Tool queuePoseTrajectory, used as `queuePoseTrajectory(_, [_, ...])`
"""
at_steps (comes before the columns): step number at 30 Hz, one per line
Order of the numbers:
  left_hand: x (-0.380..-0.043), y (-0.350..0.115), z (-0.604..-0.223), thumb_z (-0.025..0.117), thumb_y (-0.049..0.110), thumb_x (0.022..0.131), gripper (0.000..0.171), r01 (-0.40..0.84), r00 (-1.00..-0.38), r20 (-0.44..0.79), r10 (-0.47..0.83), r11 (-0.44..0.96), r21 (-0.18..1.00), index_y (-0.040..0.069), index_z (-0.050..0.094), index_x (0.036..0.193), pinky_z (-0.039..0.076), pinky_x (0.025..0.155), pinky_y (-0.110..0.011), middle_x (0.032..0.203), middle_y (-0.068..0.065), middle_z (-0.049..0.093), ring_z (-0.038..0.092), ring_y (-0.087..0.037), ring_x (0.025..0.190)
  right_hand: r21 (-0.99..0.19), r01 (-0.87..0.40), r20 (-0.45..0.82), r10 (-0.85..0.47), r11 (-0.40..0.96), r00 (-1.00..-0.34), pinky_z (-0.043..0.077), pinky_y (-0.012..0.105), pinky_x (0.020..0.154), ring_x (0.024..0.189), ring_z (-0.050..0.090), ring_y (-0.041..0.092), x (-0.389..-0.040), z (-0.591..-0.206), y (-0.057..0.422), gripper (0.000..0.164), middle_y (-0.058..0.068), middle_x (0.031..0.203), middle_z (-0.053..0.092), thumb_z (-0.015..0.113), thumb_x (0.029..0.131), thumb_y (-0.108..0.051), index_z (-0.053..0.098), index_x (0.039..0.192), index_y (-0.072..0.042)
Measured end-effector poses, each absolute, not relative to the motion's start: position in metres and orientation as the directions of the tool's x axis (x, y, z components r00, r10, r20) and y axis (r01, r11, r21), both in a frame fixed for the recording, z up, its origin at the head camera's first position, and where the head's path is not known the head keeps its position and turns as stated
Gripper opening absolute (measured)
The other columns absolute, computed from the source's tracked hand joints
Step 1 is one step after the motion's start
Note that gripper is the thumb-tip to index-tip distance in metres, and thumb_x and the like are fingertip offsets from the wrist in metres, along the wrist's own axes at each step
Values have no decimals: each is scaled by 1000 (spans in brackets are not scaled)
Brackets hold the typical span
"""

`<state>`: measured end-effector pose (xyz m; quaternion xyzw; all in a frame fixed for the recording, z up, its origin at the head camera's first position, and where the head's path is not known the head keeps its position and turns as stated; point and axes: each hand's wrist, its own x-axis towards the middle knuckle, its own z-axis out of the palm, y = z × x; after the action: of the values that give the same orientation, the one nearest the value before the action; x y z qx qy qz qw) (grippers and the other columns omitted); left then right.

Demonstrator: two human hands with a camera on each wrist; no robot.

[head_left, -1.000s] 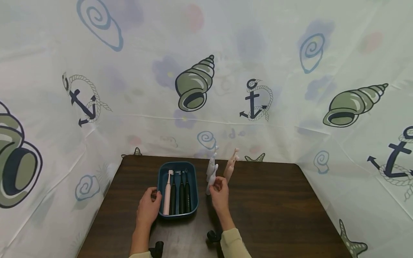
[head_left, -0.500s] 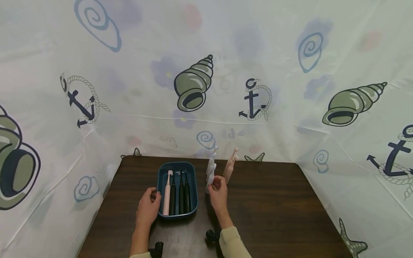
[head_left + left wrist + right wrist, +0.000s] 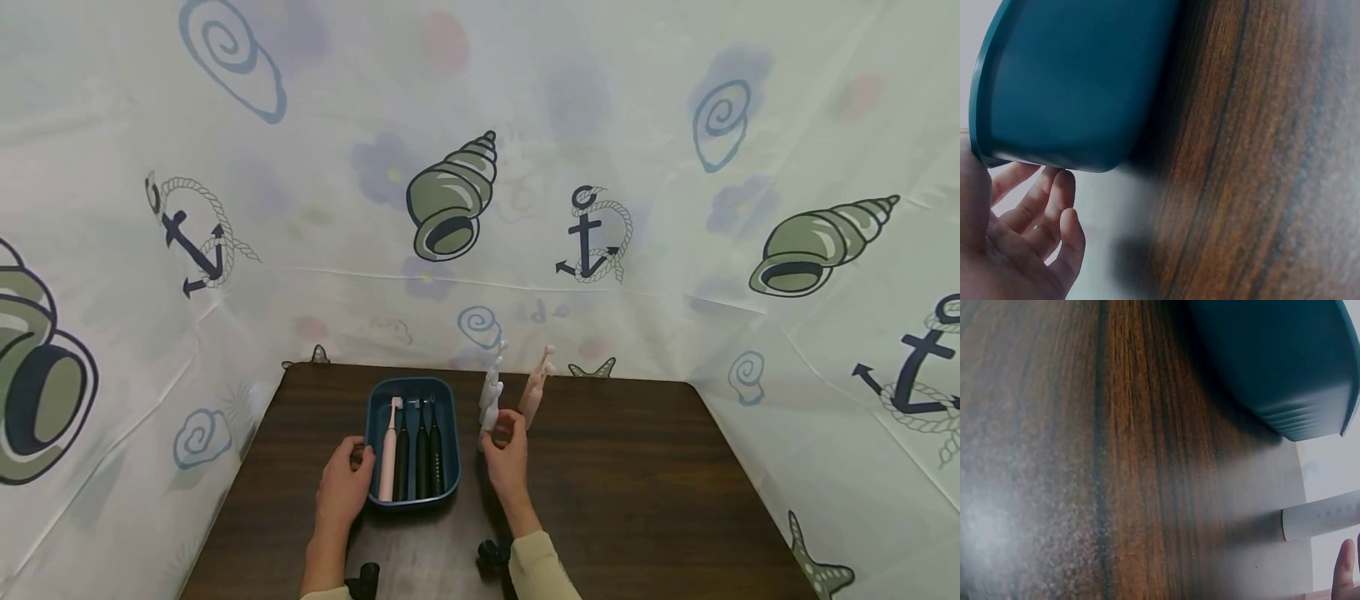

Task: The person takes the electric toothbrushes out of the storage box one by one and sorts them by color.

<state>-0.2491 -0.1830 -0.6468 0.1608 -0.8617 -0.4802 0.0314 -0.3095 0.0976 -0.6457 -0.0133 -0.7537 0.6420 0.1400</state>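
Note:
In the head view my left hand (image 3: pixel 345 482) grips the left rim of a dark blue tray (image 3: pixel 452 417). The left wrist view shows its fingers (image 3: pixel 1063 194) curled at the tray's outer wall. A pink electric toothbrush (image 3: pixel 388 458) and several black electric toothbrushes (image 3: pixel 436 458) lie side by side inside. To the tray's right, my right hand (image 3: pixel 510 454) pinches a white electric toothbrush (image 3: pixel 491 404) low on its handle; it stands nearly upright. In the right wrist view, a white handle (image 3: pixel 1322 517) meets the table near two fingertips (image 3: pixel 1344 565); the pinch itself is out of view.
Behind the held one stands more white toothbrush (image 3: pixel 497 362), partly hidden. Pink toothbrushes (image 3: pixel 533 392) stand just beyond my right hand. Everything is on a dark wooden table (image 3: pixel 637 467), with a patterned white cloth (image 3: pixel 660 333) hanging behind it.
The near white toothbrush has shifted slightly left, closer in line with the white one behind. My right hand has moved slightly left with it. The left hand and tray have stayed put.

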Motion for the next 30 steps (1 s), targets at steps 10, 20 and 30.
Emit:
queuePoseTrajectory(10, [-249,-181,-644,52,38,111,43,-240,-945,-82,-316,501,831,14,57,147,49,91,-58,137,-14,68,66,-32,117,-974,-191,219,302,120,-928,52,28,85,99,61,27,-302,-635,99,40,30,125,61,74,94,3,58,131,3])
queuePoseTrajectory(20, [-249,-181,-648,53,36,111,44,-216,-950,-60,-305,508,834,11,58,146,51,87,-55,135,-15,69,68,-32,114,-930,-344,367,336,128,-867,44,23,62,69,52,13,-286,-627,85,13,6,81,56,74,100,-8,61,97,-7])
queuePoseTrajectory(30, [-248,-183,-649,53,36,111,43,-205,-954,-53,-294,515,833,11,59,146,51,82,-51,134,-15,69,68,-30,113,-897,-398,416,57,193,-908,49,21,63,70,55,6,-269,-621,52,8,0,82,61,73,101,-12,65,99,-9])
